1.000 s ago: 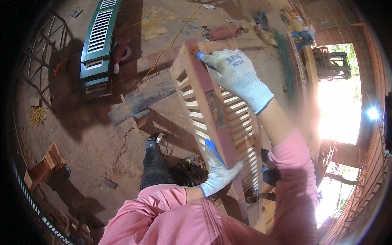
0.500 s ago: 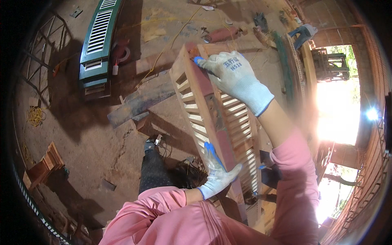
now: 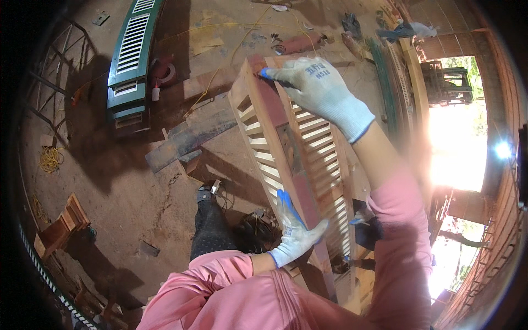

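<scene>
A wooden louvred panel frame (image 3: 275, 148) stands tilted before me, pale slats on both sides of a narrow edge with reddish-brown patches. At its far end my right hand (image 3: 319, 88), in a white-grey glove with blue fingertips, presses on the edge. Its fingers are curled; whatever lies beneath them is hidden. Lower down, my left hand (image 3: 297, 234), gloved alike, rests on the near part of that edge. Its fingers stretch along the left side and its thumb points apart to the right.
Green louvred shutters (image 3: 129, 66) lie stacked at the far left. A dark plank (image 3: 190, 140) and yellow cord (image 3: 50, 158) lie on the dirt floor. A wooden piece (image 3: 65, 225) stands at left. At the far right, a person in grey-blue clothes (image 3: 404, 32) bends near long boards (image 3: 417, 82).
My right hand has shifted slightly at the panel's far end; my left hand stays nearly in place. The person at the far right has changed posture.
</scene>
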Tool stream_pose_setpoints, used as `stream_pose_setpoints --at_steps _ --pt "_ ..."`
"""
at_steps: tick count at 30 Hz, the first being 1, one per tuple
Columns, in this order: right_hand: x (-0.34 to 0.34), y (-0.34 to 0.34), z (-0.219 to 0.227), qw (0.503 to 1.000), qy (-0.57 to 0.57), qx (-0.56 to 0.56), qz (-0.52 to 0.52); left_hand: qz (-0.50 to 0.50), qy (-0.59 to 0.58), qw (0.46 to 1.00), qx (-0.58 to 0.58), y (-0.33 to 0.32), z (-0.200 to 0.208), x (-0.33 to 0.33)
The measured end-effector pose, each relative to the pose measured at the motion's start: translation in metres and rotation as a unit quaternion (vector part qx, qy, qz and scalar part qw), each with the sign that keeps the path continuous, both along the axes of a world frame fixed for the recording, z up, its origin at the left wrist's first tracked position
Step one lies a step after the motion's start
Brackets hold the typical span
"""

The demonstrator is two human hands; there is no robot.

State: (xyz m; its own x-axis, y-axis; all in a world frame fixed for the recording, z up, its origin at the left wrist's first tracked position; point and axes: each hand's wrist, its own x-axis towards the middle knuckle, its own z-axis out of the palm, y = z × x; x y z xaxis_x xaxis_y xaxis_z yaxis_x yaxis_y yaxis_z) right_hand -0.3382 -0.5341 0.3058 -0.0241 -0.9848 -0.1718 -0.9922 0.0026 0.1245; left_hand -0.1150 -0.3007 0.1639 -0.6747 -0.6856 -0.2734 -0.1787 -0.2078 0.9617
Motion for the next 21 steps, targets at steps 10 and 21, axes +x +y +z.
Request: stream_pose_setpoints --at_steps 10,21 --pt "-0.015 0.000 -0.002 0.992 -0.074 -0.066 -0.072 -0.017 -0.007 1.000 -0.021 0.003 0.001 0.002" --pt "-0.008 0.019 -0.001 0.991 -0.105 -0.022 -0.077 -0.012 0.002 1.000 -0.009 0.001 -0.001 0.000"
